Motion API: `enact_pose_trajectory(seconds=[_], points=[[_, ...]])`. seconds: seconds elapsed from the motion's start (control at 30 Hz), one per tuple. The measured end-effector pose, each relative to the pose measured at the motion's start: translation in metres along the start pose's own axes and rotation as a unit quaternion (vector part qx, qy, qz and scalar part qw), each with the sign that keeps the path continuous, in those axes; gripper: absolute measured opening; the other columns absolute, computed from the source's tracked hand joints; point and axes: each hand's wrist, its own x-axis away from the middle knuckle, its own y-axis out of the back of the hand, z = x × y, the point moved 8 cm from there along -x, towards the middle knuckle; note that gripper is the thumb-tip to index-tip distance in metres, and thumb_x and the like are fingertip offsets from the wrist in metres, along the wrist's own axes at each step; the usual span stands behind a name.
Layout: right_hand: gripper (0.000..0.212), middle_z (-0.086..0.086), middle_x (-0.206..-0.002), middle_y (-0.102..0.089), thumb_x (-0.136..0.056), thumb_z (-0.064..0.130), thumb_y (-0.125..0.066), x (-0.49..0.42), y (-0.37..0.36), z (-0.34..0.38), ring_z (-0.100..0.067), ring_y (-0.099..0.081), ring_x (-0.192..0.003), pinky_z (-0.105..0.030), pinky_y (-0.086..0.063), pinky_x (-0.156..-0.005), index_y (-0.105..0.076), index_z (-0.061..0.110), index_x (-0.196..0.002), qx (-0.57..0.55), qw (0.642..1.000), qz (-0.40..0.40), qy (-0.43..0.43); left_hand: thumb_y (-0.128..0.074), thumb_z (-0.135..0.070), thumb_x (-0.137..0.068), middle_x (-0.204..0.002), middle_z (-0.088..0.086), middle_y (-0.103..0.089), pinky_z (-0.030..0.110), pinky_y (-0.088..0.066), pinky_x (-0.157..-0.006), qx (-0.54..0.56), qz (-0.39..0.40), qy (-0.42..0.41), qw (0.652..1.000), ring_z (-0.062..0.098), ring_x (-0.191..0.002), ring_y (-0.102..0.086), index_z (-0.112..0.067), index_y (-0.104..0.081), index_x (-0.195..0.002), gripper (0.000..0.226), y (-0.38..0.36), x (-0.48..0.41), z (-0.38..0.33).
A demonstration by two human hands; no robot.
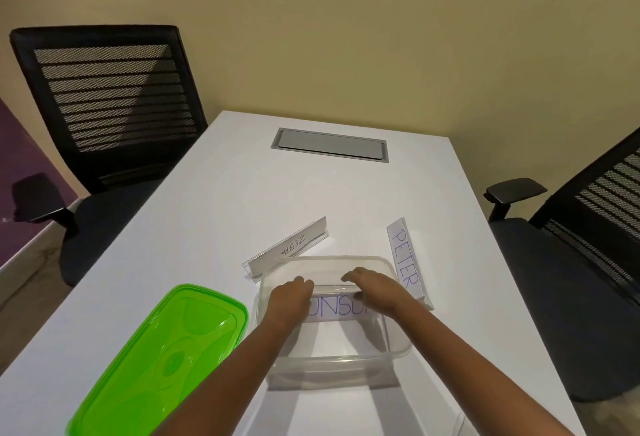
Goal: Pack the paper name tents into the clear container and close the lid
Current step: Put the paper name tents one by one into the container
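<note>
The clear container [394, 342] sits open on the white table in front of me. Both hands reach into it: my left hand [290, 300] and my right hand [372, 288] hold the two ends of a name tent [337, 311] with blue letters, near the far wall inside the container. A tent marked ZEBRA [289, 248] stands just behind the container's far left corner. Another marked PETER [406, 259] lies along its far right side. The green lid [156, 363] lies flat to the left of the container.
The white table [277, 193] has a grey cable hatch [330, 144] at its far end. Black mesh chairs stand at the left [110, 106] and right [588, 245]. A wall lies close behind the table.
</note>
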Motion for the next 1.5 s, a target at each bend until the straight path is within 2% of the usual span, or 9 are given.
enact_pose_trajectory(seconds=[0.13,0.27,0.47,0.7,0.83,1.0,1.27,1.4,1.5], points=[[0.029,-0.006,-0.125,-0.059,-0.093,0.010,-0.048,0.039,0.030,-0.008,-0.021,-0.056,-0.114,-0.028,-0.045,-0.092,-0.059,0.012,-0.119,-0.097,0.982,-0.165,0.005,-0.051,-0.012,-0.089,-0.111,0.012,-0.061,0.034,-0.050,-0.077,0.032,-0.111,-0.010,0.993,0.030,-0.102,-0.061,-0.006,-0.058,-0.111,0.024,0.026,0.020,-0.018],[0.023,-0.008,-0.106,-0.068,-0.089,0.001,-0.050,0.092,0.044,-0.031,-0.022,-0.061,-0.102,-0.014,-0.039,-0.081,-0.068,0.007,-0.102,-0.159,0.940,-0.300,-0.028,-0.085,-0.007,-0.044,-0.082,0.003,-0.074,0.020,-0.056,-0.055,0.069,-0.204,-0.085,0.973,0.018,-0.075,-0.074,-0.014,-0.073,-0.080,0.039,0.036,0.050,-0.049],[0.022,-0.012,-0.097,-0.070,-0.087,-0.005,-0.051,0.167,0.022,-0.071,-0.025,-0.064,-0.092,-0.029,-0.050,-0.083,-0.069,0.003,-0.094,-0.230,0.884,-0.386,-0.125,-0.059,-0.018,-0.071,-0.098,0.007,-0.075,0.019,-0.056,-0.058,0.094,-0.262,-0.209,0.937,0.020,-0.087,-0.074,-0.013,-0.066,-0.094,0.024,0.038,0.103,-0.111],[0.024,-0.018,-0.123,-0.059,-0.090,0.008,-0.054,0.222,-0.052,-0.098,-0.028,-0.059,-0.107,-0.031,-0.047,-0.091,-0.061,0.005,-0.113,-0.313,0.845,-0.343,-0.266,-0.002,-0.055,-0.093,-0.082,-0.010,-0.068,0.012,-0.049,-0.050,0.157,-0.052,-0.187,0.968,0.004,-0.066,-0.069,-0.026,-0.056,-0.097,0.061,-0.029,0.153,-0.176],[0.039,-0.021,-0.136,-0.045,-0.089,0.015,-0.057,0.246,-0.082,-0.095,-0.036,-0.052,-0.119,-0.042,-0.046,-0.099,-0.050,0.005,-0.126,-0.339,0.812,-0.327,-0.345,0.009,-0.082,-0.049,-0.131,0.011,-0.047,0.035,-0.045,-0.095,0.241,0.078,-0.128,0.959,0.026,-0.119,-0.053,-0.012,-0.040,-0.134,0.121,-0.062,0.168,-0.196],[0.053,-0.023,-0.137,-0.047,-0.090,0.019,-0.055,0.251,-0.123,-0.088,-0.040,-0.051,-0.120,-0.044,-0.045,-0.100,-0.036,0.001,-0.135,-0.456,0.757,-0.242,-0.400,-0.034,-0.044,-0.095,-0.136,0.014,-0.044,0.037,-0.042,-0.100,0.219,0.147,-0.087,0.961,0.028,-0.122,-0.051,-0.010,-0.039,-0.135,0.052,-0.084,0.185,-0.206],[0.033,-0.024,-0.121,-0.059,-0.089,0.007,-0.048,0.252,-0.130,-0.077,-0.039,-0.056,-0.110,-0.042,-0.047,-0.094,-0.050,-0.004,-0.119,-0.480,0.749,-0.212,-0.405,-0.039,-0.035,-0.095,-0.135,0.015,-0.053,0.033,-0.042,-0.100,0.326,0.180,-0.041,0.927,0.029,-0.122,-0.053,-0.007,-0.038,-0.136,0.049,-0.094,0.183,-0.201],[0.028,-0.019,-0.100,-0.065,-0.086,0.006,-0.052,0.250,-0.119,-0.079,-0.035,-0.061,-0.090,-0.035,-0.051,-0.065,-0.057,-0.003,-0.112,-0.548,0.708,-0.223,-0.387,-0.042,-0.034,-0.095,-0.129,0.016,-0.059,0.031,-0.049,-0.086,0.430,0.195,0.013,0.882,0.026,-0.106,-0.061,-0.007,-0.040,-0.132,0.046,-0.085,0.178,-0.192],[0.020,-0.017,-0.097,-0.063,-0.089,0.001,-0.051,0.246,-0.106,-0.072,-0.031,-0.061,-0.082,-0.031,-0.051,-0.060,-0.059,-0.001,-0.108,-0.629,0.666,-0.227,-0.330,-0.044,-0.037,-0.095,-0.108,0.006,-0.062,0.022,-0.052,-0.061,0.571,0.214,0.054,0.790,0.013,-0.079,-0.060,-0.011,-0.050,-0.114,0.032,-0.072,0.180,-0.188]])
